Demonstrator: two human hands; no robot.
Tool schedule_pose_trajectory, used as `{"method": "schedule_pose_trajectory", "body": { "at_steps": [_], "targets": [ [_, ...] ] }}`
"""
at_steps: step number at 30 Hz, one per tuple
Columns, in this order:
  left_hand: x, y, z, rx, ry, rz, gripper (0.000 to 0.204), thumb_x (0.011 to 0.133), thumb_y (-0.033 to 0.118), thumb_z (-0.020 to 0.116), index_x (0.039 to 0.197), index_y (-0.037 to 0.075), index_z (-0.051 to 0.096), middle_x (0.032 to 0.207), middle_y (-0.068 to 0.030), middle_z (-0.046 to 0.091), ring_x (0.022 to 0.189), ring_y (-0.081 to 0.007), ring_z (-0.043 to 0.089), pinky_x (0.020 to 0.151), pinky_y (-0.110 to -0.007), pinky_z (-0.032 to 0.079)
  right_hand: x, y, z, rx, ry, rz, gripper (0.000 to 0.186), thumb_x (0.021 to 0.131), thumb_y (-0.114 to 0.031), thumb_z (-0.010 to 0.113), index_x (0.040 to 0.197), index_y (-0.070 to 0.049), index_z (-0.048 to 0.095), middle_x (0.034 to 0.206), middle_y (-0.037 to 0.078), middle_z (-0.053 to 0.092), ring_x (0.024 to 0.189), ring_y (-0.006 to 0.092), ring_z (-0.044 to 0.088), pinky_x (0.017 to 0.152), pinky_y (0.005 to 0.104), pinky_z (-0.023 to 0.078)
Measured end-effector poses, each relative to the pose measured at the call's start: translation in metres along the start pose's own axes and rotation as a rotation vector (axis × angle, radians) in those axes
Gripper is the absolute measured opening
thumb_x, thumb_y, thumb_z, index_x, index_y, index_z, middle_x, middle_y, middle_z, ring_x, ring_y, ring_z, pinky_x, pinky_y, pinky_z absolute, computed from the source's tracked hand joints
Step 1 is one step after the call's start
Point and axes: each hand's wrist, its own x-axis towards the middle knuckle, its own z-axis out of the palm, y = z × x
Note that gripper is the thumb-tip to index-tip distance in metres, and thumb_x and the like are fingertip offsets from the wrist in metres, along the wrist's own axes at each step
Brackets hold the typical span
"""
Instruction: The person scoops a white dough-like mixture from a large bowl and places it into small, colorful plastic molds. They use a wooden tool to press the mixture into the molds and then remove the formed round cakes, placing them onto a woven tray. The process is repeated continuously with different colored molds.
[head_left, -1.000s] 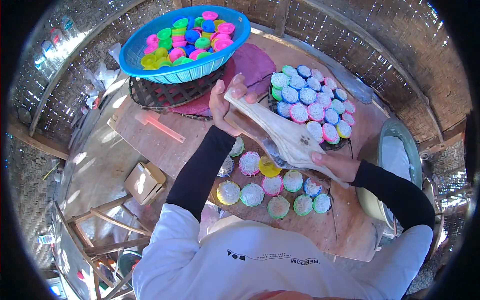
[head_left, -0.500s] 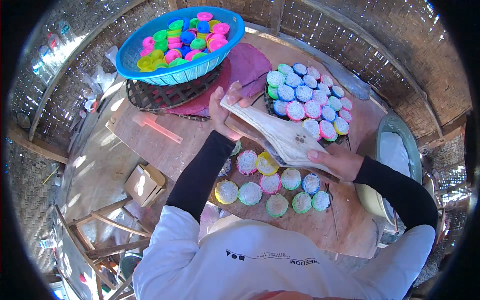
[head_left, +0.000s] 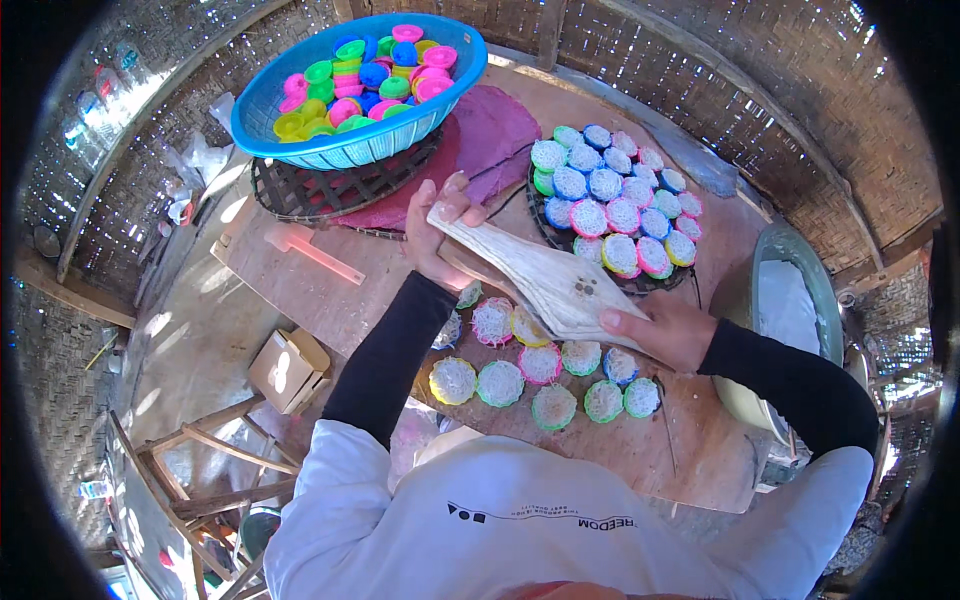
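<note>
A pale wooden hand press point(head_left: 540, 275), made of paddle-like pieces with several small dark studs on its wide end, hangs tilted above the table. My left hand point(head_left: 438, 232) is wrapped round its narrow handle end. At the wide end my right hand point(head_left: 665, 330) grips the edge, thumb on top. Beneath and in front of the press stand several small coloured moulds point(head_left: 500, 383) filled with white, noodle-like strands; the press hides some of them. Beyond it, more filled moulds point(head_left: 606, 185) crowd a dark woven tray point(head_left: 538, 212).
A blue plastic basin point(head_left: 350, 150) of empty coloured moulds rests on a woven rack point(head_left: 300, 195) at the far left. A pink plastic scraper point(head_left: 315, 253) lies on the wooden table point(head_left: 290, 290). On the right stands a bucket point(head_left: 832, 300) holding a white mass. A cardboard box point(head_left: 288, 372) sits lower left.
Both hands have shifted slightly left with the press, keeping their hold at its two ends. The moulds have stayed in place.
</note>
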Motion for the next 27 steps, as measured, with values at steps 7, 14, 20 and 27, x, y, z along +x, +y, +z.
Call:
{"method": "schedule_pose_trajectory", "body": {
  "at_steps": [7,14,20,27],
  "targets": [
    [0.011,0.008,0.025,0.172,-0.16,-0.001,0.021,0.094,0.035,0.04,0.093,0.014,0.039,0.063,0.0089,0.054,0.071,-0.0124,0.057,0.069,-0.034,0.045,0.001,-0.006,0.011,0.005,0.112,-0.052,0.083,0.079,-0.074,0.039,0.062,0.004,0.06,0.051,0.01,0.054,0.05,0.0198,0.057,0.05,0.035,0.046],
    [0.0,-0.004,0.015,0.109,0.068,0.03,0.017,0.09,0.034,0.047,0.087,0.017,0.045,0.059,0.0053,0.047,0.068,-0.0191,0.054,0.061,-0.034,0.045,-0.013,-0.012,0.007,0.086,0.043,-0.019,0.083,0.08,-0.072,0.04,0.074,0.007,0.063,0.052,0.011,0.054,0.053,0.0211,0.058,0.052,0.0373,0.046],
    [0.014,-0.011,0.051,0.269,-0.079,0.054,0.035,0.094,0.037,0.037,0.11,0.008,0.048,0.061,0.0063,0.05,0.07,-0.017,0.056,0.068,-0.036,0.046,-0.011,0.014,0.015,0.098,0.194,-0.128,0.074,0.082,-0.065,0.046,0.084,0.007,0.064,0.053,0.008,0.053,0.052,0.0173,0.055,0.05,0.0338,0.044],
    [-0.009,-0.021,0.028,1.335,-0.088,-0.306,0.04,0.096,0.029,0.039,0.129,0.007,0.046,0.12,-0.0098,0.054,0.115,-0.0239,0.048,0.098,-0.037,0.039,-0.032,0.029,0.032,0.493,0.196,-0.26,0.055,0.086,-0.051,0.054,0.089,0.004,0.059,0.06,0.002,0.053,0.052,0.0099,0.05,0.046,0.0249,0.038]
  ]
}}
